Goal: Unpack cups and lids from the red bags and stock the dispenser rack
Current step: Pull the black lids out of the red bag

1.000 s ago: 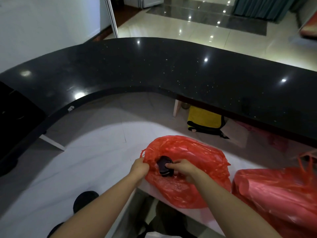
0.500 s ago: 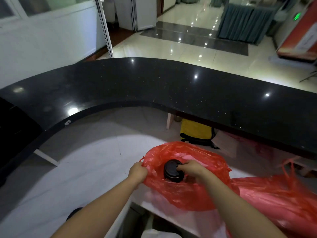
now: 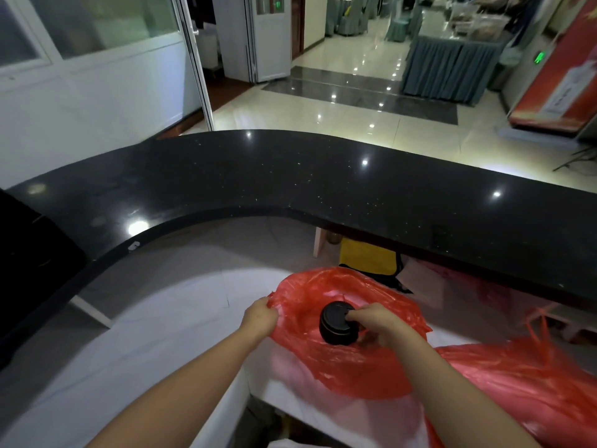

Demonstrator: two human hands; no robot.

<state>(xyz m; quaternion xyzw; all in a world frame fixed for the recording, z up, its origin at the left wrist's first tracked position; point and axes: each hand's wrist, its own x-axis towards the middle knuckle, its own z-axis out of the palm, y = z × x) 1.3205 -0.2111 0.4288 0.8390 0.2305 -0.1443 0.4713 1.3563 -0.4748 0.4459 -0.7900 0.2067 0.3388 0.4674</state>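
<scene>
An open red plastic bag (image 3: 352, 363) lies on the white lower desk (image 3: 155, 334). My left hand (image 3: 260, 318) pinches the bag's left edge and holds its mouth open. My right hand (image 3: 376, 321) grips a stack of black lids (image 3: 336, 323) at the bag's mouth, the top lid facing up. A second red bag (image 3: 523, 392) lies to the right, partly cut off by the frame. No dispenser rack is in view.
A curved black raised counter (image 3: 323, 182) wraps around the desk from left to right. Under it sits a yellow and black bag (image 3: 368, 260). Beyond the counter lie a glossy tiled floor, doors and draped tables. A gap (image 3: 258, 421) opens below the desk's near edge.
My right hand has drawn the lid stack up out of the bag's mouth, its top turning from sideways to upward. The camera has tilted up, showing more of the room.
</scene>
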